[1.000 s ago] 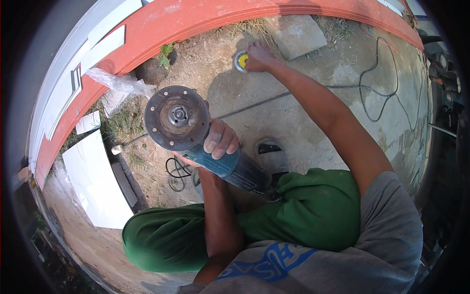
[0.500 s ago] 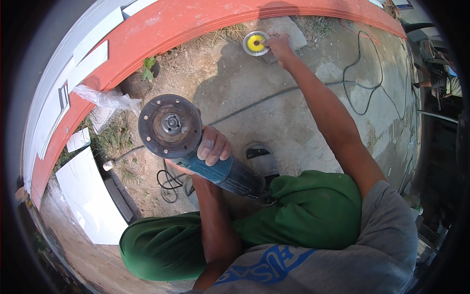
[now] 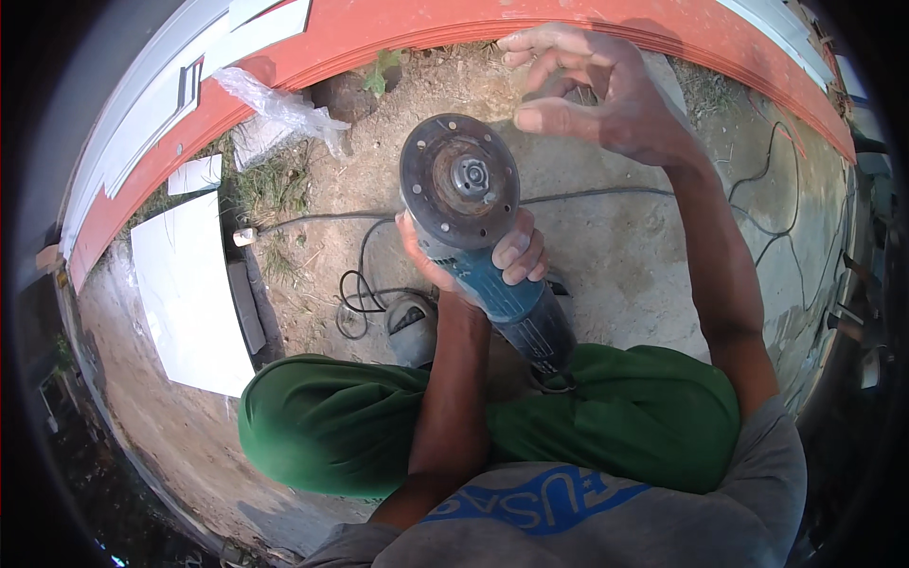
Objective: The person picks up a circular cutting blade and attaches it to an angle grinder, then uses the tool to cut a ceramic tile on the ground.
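Teal-and-black, barrel-shaped angle grinder (image 3: 507,293): in the left hand (image 3: 522,250), its black rear end sloping toward the body over the green cloth trousers (image 3: 644,407); whether it touches them I cannot tell.
Left hand: closed round the grinder's teal neck, fingers curling over its right side (the palm is hidden behind the tool).
Round, dark metal disc (image 3: 426,161) with small holes round its rim: on the grinder's head, just beyond the grip, face up.
Right hand (image 3: 620,104): raised beyond the grip and to its right, wide, thumb and curved fingers parted around air.
Grey stone slab (image 3: 666,83): behind the right hand, which blocks much of it.
Thin dark cable (image 3: 606,191): on the ground to both sides of the grip, the grinder hiding what lies between; a tangled loop sits left, toward the body.
Flat white board (image 3: 194,293): well left of the grip.
Crumpled clear plastic sheet (image 3: 284,106): beyond and left, by the long orange-red panels (image 3: 398,38) that curve across the far side.
Leafy green plant (image 3: 381,74): near those panels.
Writing: pale marks on the grinder's black body, too small to read; big capital letters on a blue print across the grey cloth shirt (image 3: 701,530), nearest the body.
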`<state>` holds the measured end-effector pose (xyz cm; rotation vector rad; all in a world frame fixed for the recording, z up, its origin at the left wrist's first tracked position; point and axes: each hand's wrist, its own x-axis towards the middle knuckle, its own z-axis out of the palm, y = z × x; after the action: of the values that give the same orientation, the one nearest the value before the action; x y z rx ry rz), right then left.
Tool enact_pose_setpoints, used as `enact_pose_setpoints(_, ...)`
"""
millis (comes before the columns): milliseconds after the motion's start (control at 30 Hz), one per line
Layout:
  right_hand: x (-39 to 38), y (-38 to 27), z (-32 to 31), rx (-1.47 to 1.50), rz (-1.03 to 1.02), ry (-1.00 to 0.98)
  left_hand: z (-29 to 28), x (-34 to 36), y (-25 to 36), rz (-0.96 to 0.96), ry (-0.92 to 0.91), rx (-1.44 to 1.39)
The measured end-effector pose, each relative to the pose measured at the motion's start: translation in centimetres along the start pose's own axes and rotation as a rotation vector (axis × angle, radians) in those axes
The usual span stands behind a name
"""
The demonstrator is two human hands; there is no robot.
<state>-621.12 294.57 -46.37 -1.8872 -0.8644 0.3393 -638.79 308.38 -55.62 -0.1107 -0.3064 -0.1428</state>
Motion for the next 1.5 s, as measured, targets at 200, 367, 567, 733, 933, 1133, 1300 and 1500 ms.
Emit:
enact_pose_setpoints(200, -0.3, -7.6, 1.1, -0.159, -0.261, -0.240, -0.1, -1.0, -0.4, 0.082, 0.232, -0.104)
enact_pose_setpoints(367, -0.8, -8.1, 2.0, -0.444, -0.402, -0.188, 0.3, -0.8, -0.3, 0.102, 0.271, -0.025)
enact_pose_setpoints(567, -1.3, -9.0, 2.5, -0.566, -0.306, -0.071, 0.0, -0.8, -0.1, 0.101, 0.243, -0.033)
enact_pose_setpoints(733, -1.0, -9.9, 2.3, -0.562, -0.042, -0.278, 1.4, -0.5, -0.2, 0.151, 0.287, -0.150)
enact_pose_setpoints(933, -1.1, -10.5, 2.2, -0.590, 0.079, -0.366, 0.9, -1.0, 0.4, 0.025, 0.360, 0.095)
enact_pose_setpoints(1133, -3.9, -10.0, 1.2, -0.618, 0.034, -0.236, 0.1, -1.1, -1.3, 0.008, 0.378, -0.024)
enact_pose_setpoints(1300, -5.0, -9.7, 0.9, -0.604, 0.018, -0.188, 0.7, -1.1, -2.2, -0.055, 0.343, -0.061)
enact_pose_setpoints(1500, -5.1, -11.0, 1.0, -0.525, 0.219, -0.321, 0.8, -1.5, -1.9, -0.057, 0.333, -0.001)
